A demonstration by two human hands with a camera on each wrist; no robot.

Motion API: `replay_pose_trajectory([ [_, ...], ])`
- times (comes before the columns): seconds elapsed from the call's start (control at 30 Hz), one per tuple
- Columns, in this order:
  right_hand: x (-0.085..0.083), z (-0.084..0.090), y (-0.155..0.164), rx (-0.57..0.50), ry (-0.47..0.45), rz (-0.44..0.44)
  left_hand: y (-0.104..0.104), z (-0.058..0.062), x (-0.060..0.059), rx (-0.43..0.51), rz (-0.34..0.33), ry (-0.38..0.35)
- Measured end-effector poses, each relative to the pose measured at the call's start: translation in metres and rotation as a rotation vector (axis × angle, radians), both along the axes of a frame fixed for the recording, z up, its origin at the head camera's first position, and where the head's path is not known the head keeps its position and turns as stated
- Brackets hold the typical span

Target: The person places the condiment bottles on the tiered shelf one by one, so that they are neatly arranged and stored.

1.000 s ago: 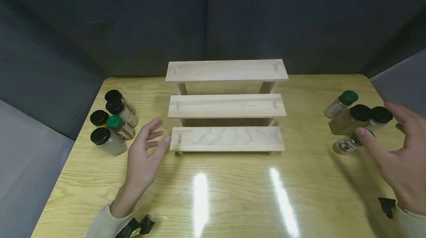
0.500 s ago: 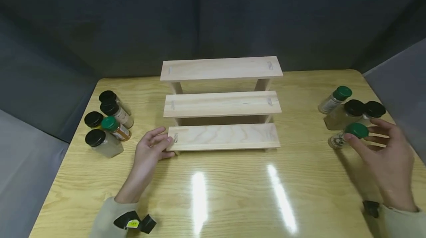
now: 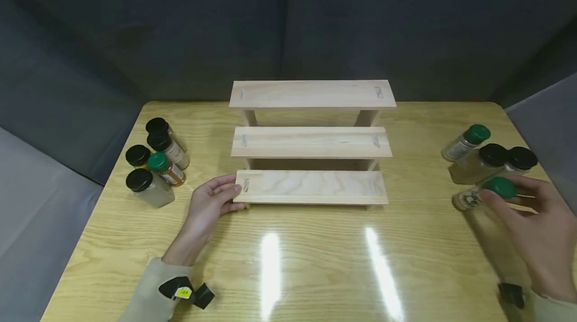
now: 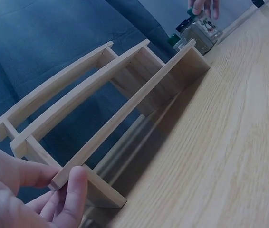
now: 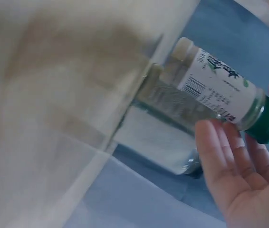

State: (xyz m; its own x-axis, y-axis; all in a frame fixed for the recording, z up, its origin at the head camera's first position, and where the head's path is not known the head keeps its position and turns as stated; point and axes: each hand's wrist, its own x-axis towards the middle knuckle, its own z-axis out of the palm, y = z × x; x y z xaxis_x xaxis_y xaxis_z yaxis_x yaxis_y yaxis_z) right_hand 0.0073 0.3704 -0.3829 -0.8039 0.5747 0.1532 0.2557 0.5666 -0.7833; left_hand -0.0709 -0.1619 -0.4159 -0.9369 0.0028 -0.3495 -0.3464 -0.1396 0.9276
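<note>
Green-capped clear spice jar (image 3: 484, 194) sits within the right hand's (image 3: 536, 237) closing grip; fingertips should wrap below the cap. Left hand (image 3: 212, 204) pinches the pale wooden three-step rack's (image 3: 311, 187) near corner, steadying it.

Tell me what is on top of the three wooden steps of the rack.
All three boards of the rack are bare; only the left hand grips the lowest board's left end. The jars stand on the table at both sides.

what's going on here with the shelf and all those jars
A person sits at a wooden table with a bare three-step wooden rack in the middle. The left hand grips the rack's lowest step at its left end. The right hand holds a green-capped spice jar from the right cluster. Five more jars stand at the left.
</note>
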Motion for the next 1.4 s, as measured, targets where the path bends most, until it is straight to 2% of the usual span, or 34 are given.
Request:
replay_pose_trajectory([
  [0.07,0.0,0.006,-0.005,-0.04,0.037,-0.002,0.0,0.001,0.0,0.007,0.004,-0.002],
  [0.17,-0.002,0.021,-0.016,-0.069,0.101,0.04,0.0,0.001,0.001,0.015,0.004,0.0],
  [0.37,-0.013,0.052,-0.039,-0.001,0.313,0.255,0.0,0.001,0.001,0.02,0.002,0.012],
  [0.47,-0.023,0.067,-0.047,-0.08,0.414,0.392,0.001,0.003,0.001,0.024,0.011,0.01],
  [0.57,-0.035,0.083,-0.057,-0.256,0.498,0.54,0.002,0.004,0.001,0.027,0.013,0.012],
  [0.6,-0.039,0.089,-0.063,-0.311,0.502,0.569,0.002,0.004,0.001,0.027,0.013,0.013],
  [0.67,-0.048,0.102,-0.075,-0.317,0.493,0.613,0.002,0.003,0.001,0.026,0.012,0.018],
  [0.73,-0.059,0.113,-0.088,-0.373,0.504,0.671,0.002,0.003,0.001,0.028,0.013,0.021],
  [0.83,-0.074,0.129,-0.108,-0.297,0.482,0.713,0.002,0.002,0.001,0.034,0.012,0.026],
  [0.9,-0.085,0.136,-0.12,-0.334,0.486,0.757,0.003,0.001,0.0,0.042,0.014,0.025],
  [0.97,-0.096,0.142,-0.131,-0.311,0.473,0.791,0.004,0.0,0.0,0.05,0.016,0.022],
  [1.03,-0.108,0.146,-0.141,-0.365,0.473,0.844,0.005,0.0,0.0,0.054,0.016,0.021],
  [1.27,-0.146,0.168,-0.179,-0.184,0.336,0.877,0.005,0.002,0.0,0.053,0.012,0.028],
  [1.4,-0.166,0.174,-0.201,-0.188,0.32,0.926,0.005,0.002,-0.001,0.051,0.014,0.039],
])
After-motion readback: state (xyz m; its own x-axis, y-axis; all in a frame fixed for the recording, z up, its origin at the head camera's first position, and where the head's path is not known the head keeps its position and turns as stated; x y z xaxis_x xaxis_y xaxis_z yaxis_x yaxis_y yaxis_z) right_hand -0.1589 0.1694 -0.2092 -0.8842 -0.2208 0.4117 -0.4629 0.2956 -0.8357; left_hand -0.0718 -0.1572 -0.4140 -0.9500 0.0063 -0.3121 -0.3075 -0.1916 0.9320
